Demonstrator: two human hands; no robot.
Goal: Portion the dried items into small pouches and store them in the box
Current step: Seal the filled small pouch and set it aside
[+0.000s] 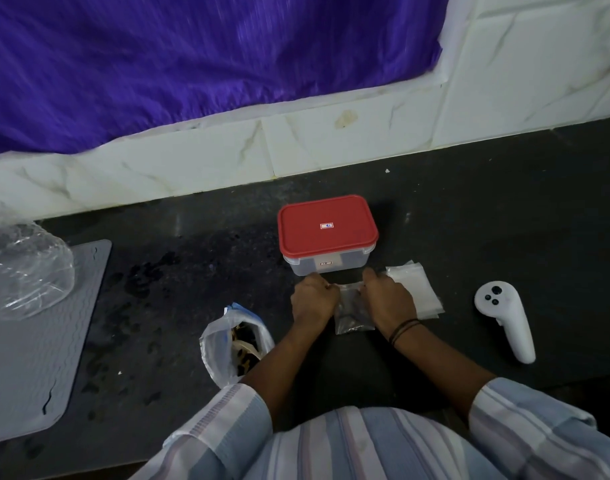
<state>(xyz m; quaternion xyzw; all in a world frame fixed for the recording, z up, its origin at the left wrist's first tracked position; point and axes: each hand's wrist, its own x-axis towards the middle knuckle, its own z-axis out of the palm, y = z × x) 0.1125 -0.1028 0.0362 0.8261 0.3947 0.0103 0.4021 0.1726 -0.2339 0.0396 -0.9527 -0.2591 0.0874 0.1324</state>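
Observation:
A small clear pouch [352, 311] lies on the dark counter between my hands. My left hand [312, 299] pinches its top left edge and my right hand [388, 297] pinches its top right edge. Just behind them stands a clear plastic box [326, 265] with a red lid [326, 225] closed on it. A stack of empty clear pouches [418, 289] lies to the right of my right hand. An open plastic bag of dark dried items [234, 348] stands to the left of my left forearm.
A white hand controller [504, 320] lies at the right on the counter. A grey ribbed mat [30, 341] covers the left side, with crumpled clear plastic [23, 268] on it. A white tiled wall [227, 157] and purple cloth [192, 57] rise behind.

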